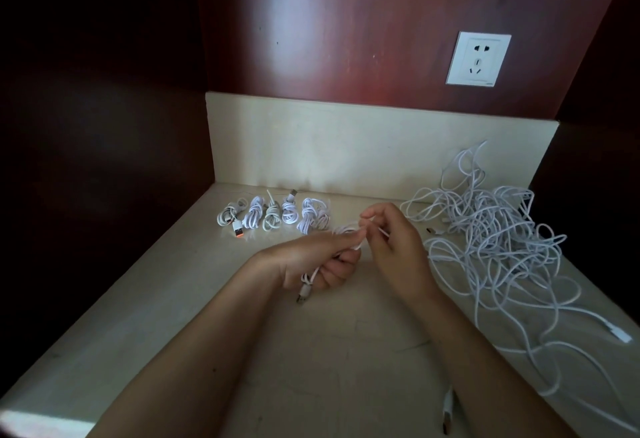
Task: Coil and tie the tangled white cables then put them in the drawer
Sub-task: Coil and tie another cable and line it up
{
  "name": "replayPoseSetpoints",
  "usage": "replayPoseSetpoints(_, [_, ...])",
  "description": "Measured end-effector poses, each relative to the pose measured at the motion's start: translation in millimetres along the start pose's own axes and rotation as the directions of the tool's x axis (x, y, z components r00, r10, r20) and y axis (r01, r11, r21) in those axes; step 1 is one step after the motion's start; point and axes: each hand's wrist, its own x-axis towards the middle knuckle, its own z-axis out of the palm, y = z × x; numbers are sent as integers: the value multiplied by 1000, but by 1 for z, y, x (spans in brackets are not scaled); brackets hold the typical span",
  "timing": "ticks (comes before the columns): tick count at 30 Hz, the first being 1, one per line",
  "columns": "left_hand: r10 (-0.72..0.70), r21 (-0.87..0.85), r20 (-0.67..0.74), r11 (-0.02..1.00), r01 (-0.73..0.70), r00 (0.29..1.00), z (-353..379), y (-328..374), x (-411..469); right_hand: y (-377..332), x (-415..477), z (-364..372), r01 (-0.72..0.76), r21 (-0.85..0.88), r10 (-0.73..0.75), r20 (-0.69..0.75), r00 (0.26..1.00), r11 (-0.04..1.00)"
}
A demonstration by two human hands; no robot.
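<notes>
Rightward on the worktop (332, 351) lies the tangled pile (495, 247); its strands may snag. Five tied bundles (273, 214) line the back. Left hand (318, 261) clenches a coil (348, 231), right hand (391, 247) pinches its tail; slack could unwind it.

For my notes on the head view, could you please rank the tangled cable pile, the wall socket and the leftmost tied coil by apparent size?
1. tangled cable pile
2. wall socket
3. leftmost tied coil

The socket lies farther away, so true sizes may differ.
</notes>
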Motion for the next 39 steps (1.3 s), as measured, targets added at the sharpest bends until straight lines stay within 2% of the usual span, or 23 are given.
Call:
replayPoseSetpoints(4, [114, 67, -215, 993, -102, 970, 3, 0, 4, 3, -4, -2, -3, -120, 3, 0, 1000, 993])
replayPoseSetpoints(6, [258, 236, -372, 955, -178, 892, 3, -2, 5, 0, -6, -2, 8, -172, -8, -1, 1000, 985])
replayPoseSetpoints(8, [382, 403, -470, 895, -191, 796, 4, -4, 7, -4, -6, 0, 7, -186, -9, -11, 1000, 983])
replayPoseSetpoints(10, [444, 447, -525, 870, -208, 726, 4, -6, 11, -5, -6, 2, 7, -182, -11, -21, 1000, 983])
replayPoseSetpoints(14, [493, 301, -597, 869, -393, 633, 0, -5, 15, -5, -8, 4, 12, -193, -6, 36, 999, 981])
replayPoseSetpoints(17, [475, 184, -613, 863, -471, 631, -1, -7, 16, -5, -9, 7, 34, -200, -13, 104, 994, 979])
replayPoseSetpoints(19, [394, -9, -643, 853, -521, 657, 0, -6, 16, -3, -9, 9, 60, -226, -27, 148, 989, 972])
replayPoseSetpoints(22, [227, -326, -696, 746, -581, 681, 2, 2, 16, -1, -11, 11, 119, -301, -49, 228, 972, 946])
replayPoseSetpoints(24, [174, -391, -756, 653, -649, 631, -6, 6, 16, -1, -12, 12, 143, -331, -44, 289, 956, 933])
replayPoseSetpoints(25, [174, -365, -785, 645, -672, 595, -10, 8, 14, -1, -13, 13, 154, -338, -40, 321, 946, 929])
replayPoseSetpoints(29, [247, -136, -844, 761, -635, 476, -18, 8, 9, -4, -16, 15, 175, -320, -48, 369, 928, 931])
replayPoseSetpoints(35, [271, 34, -875, 861, -507, 402, -30, 7, 5, -8, -16, 10, 191, -407, -46, 338, 940, 893])
replayPoseSetpoints(37, [298, 136, -883, 902, -410, 363, -36, 5, 3, -12, -17, 10, 213, -408, -84, 311, 947, 888])
replayPoseSetpoints(39, [344, 275, -867, 934, -230, 360, -36, 3, 2, -16, -19, 12, 235, -332, -129, 311, 942, 913])
